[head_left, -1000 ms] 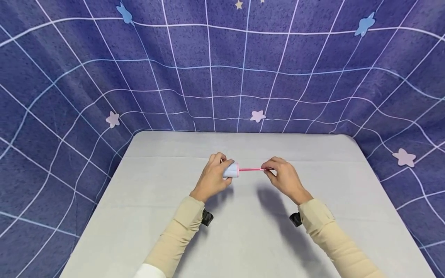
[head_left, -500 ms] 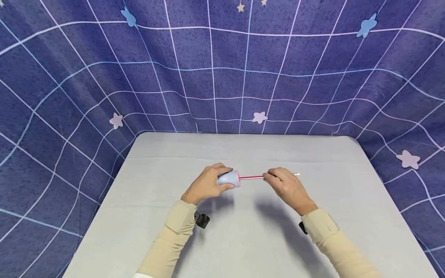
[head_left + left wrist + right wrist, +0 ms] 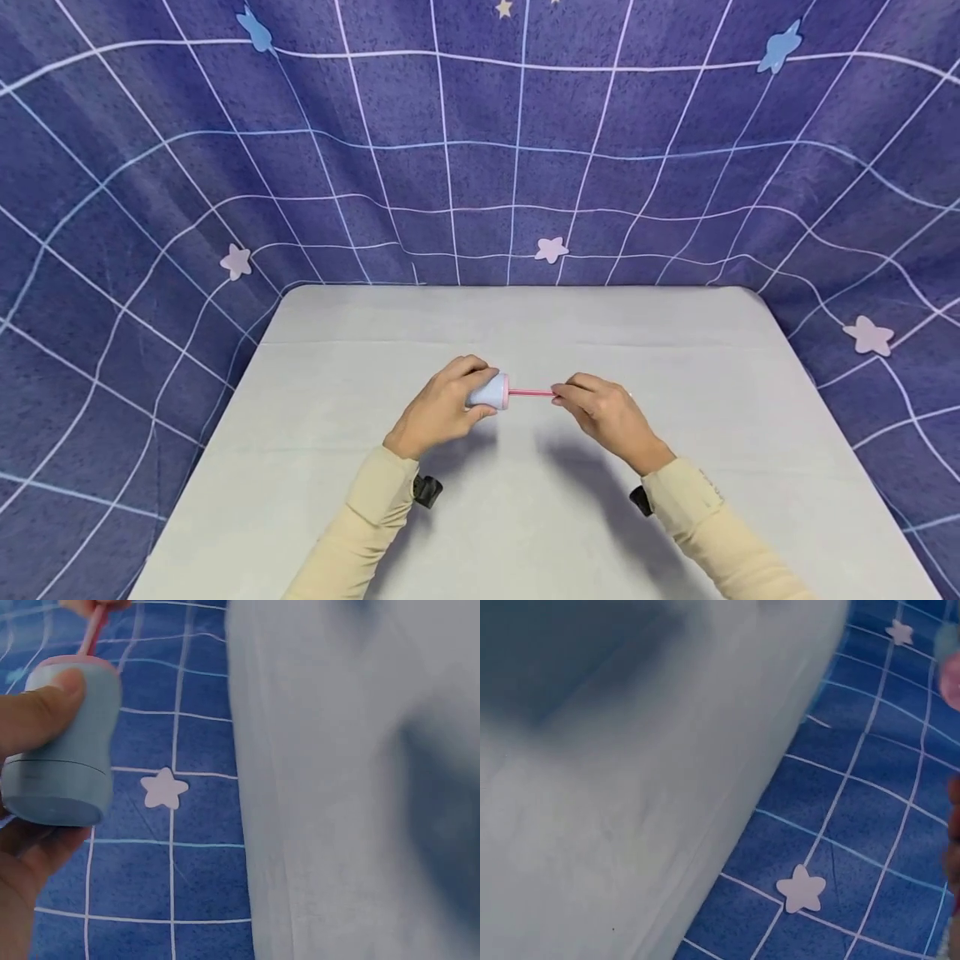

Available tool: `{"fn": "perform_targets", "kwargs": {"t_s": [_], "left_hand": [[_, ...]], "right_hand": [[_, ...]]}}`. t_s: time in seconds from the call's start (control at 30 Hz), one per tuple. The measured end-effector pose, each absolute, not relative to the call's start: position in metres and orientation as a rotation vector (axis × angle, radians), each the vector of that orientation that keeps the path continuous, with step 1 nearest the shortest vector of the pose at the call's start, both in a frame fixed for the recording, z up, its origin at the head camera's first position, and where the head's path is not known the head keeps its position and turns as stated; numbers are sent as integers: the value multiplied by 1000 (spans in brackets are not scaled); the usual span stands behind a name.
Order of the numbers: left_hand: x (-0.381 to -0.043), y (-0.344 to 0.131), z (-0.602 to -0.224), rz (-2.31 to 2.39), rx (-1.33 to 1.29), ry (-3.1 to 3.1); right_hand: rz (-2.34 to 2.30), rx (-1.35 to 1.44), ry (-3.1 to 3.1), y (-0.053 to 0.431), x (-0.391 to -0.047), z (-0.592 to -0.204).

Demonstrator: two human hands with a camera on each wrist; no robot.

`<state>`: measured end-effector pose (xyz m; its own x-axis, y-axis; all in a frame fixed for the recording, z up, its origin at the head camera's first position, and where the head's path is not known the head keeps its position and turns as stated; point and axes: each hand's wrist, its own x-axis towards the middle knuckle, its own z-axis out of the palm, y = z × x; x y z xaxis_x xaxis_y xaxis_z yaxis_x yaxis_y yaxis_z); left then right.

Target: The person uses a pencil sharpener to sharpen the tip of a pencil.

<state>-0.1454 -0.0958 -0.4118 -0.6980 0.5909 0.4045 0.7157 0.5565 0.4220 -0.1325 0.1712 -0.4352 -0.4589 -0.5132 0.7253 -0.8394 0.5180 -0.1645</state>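
My left hand [image 3: 435, 408] grips a light blue pencil sharpener [image 3: 491, 392] above the table, its pink end facing right. A thin pinkish-red pencil [image 3: 531, 392] runs level out of that end. My right hand [image 3: 611, 417] pinches the pencil a short way from the sharpener, and its far part is hidden by the fingers. In the left wrist view the waisted body of the sharpener [image 3: 84, 739] lies between thumb and fingers, the pencil [image 3: 92, 634] entering its pink end. Only the pink end of the sharpener [image 3: 951, 681] and some fingertips [image 3: 954, 851] show at the right wrist view's edge.
A table with a white cloth [image 3: 517, 517] spreads under both hands, with their shadows on it. Behind and at the sides hangs a blue curtain [image 3: 480, 175] with grid lines and stars. Each wrist carries a small black camera [image 3: 427, 492].
Both hands, with the sharpener and pencil, have come slightly nearer the body. The right hand's hold has turned; the pencil's white end, visible half a second ago, is now mostly hidden.
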Motion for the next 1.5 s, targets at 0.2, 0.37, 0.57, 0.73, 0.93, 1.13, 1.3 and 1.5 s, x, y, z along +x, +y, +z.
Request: {"fn": "perform_targets", "kwargs": {"t_s": [0.2, 0.37, 0.57, 0.73, 0.93, 1.13, 1.3, 1.5], "left_hand": [[-141, -96, -413, -620, -1169, -2364], [-139, -96, -417, -601, -1189, -2264], [-138, -100, -423, -727, -1122, -2356], [-139, -105, -420, -910, -1067, -2462], [-143, -114, -412, -1227, -931, -2667], [-144, -116, -410, -1327, -925, -2752], [-142, -114, -411, -1320, -972, -2727], [-143, -106, -409, -1146, -1041, -2607]], "right_hand": [[999, 1092, -2354, 173, -133, -427], [1330, 1006, -2579, 174, -134, -421], [1138, 977, -2650, 170, -136, -420], [857, 965, -2462, 168, -136, -422], [626, 981, -2140, 169, -136, -426], [520, 1046, -1986, 168, -135, -425], [485, 1071, -1936, 168, -132, -425], [679, 977, -2112, 166, -124, -423]]}}
